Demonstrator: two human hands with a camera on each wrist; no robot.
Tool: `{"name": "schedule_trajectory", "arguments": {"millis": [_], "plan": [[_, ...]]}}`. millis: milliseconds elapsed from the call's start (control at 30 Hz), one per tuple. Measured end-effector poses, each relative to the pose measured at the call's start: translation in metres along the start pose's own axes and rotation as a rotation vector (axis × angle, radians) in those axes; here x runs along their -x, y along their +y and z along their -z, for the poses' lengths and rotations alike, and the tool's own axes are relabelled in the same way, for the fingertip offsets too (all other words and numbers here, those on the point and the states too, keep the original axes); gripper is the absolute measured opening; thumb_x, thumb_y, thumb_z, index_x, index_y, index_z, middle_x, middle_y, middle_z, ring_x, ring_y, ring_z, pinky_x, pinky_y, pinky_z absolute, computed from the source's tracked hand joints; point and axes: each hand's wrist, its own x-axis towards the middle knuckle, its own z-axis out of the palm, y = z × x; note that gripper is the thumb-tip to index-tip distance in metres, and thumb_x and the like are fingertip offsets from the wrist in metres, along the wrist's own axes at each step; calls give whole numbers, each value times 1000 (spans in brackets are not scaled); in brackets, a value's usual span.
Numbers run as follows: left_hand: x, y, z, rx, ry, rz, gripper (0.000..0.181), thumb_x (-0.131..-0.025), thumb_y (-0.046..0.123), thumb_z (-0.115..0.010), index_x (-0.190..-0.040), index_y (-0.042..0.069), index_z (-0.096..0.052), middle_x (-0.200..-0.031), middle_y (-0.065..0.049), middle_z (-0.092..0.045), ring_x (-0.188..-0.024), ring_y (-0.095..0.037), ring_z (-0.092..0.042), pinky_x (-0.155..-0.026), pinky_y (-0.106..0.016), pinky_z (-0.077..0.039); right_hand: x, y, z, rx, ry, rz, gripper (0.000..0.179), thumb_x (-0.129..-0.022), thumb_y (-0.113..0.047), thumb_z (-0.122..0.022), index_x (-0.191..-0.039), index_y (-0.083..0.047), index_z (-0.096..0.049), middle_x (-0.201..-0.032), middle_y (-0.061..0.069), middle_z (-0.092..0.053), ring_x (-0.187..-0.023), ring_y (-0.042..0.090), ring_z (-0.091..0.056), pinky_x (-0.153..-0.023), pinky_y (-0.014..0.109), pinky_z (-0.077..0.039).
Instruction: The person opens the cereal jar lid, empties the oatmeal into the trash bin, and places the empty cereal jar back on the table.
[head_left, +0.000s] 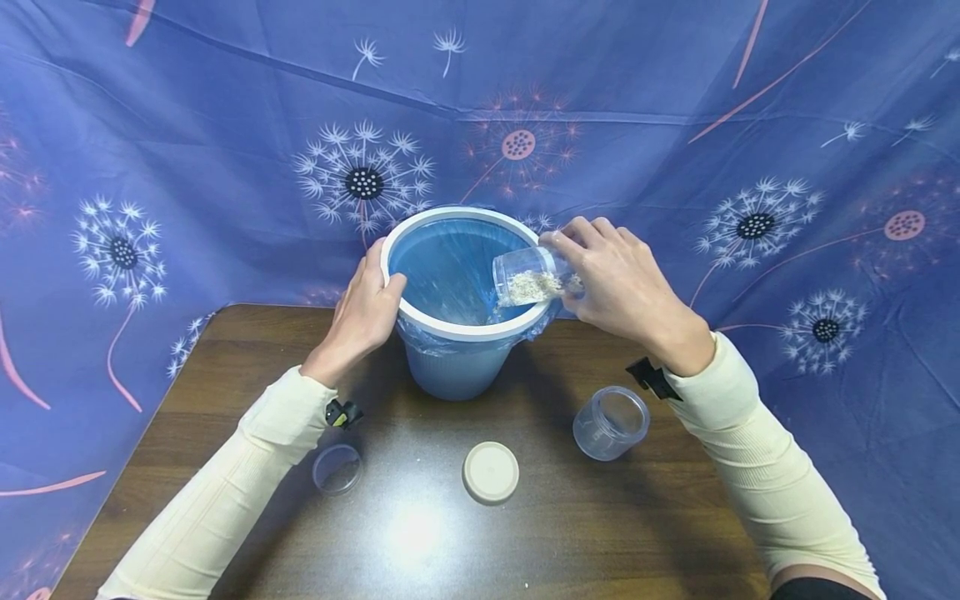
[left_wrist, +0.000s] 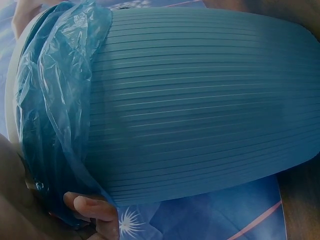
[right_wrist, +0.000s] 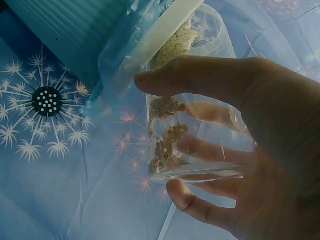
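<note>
A blue ribbed trash bin (head_left: 457,367) with a white rim ring (head_left: 480,332) stands on the table, lined with a blue plastic bag (left_wrist: 65,85). My left hand (head_left: 367,300) grips its rim at the left, thumb on top and fingers outside over the bag. In my right hand (head_left: 618,279) a clear plastic jar (head_left: 551,265) is held tipped sideways, its mouth over the bin's right inside. Pale, crumbly flakes (head_left: 534,287) lie along the jar's lower wall; the right wrist view shows darker clumps (right_wrist: 167,142) near its base.
On the wooden table (head_left: 570,533) stand an open clear jar (head_left: 611,423) at the right, a cream round lid (head_left: 491,472) in the middle and a small clear round lid (head_left: 337,469) at the left. A blue dandelion-print cloth (head_left: 630,100) hangs behind the bin.
</note>
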Motion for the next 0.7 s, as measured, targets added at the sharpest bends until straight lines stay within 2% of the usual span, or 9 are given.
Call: {"name": "schedule_trajectory", "arguments": {"millis": [700], "plan": [[0, 0, 0, -2, -3, 11, 70, -105, 27, -44, -170, 11, -25, -163, -22, -43, -149, -42, -43, -119, -62, -36, -4, -1, 1, 18, -2, 12, 68, -78, 0, -83, -143, -9, -66, -129, 17, -62, -114, 42, -59, -87, 58, -55]]}}
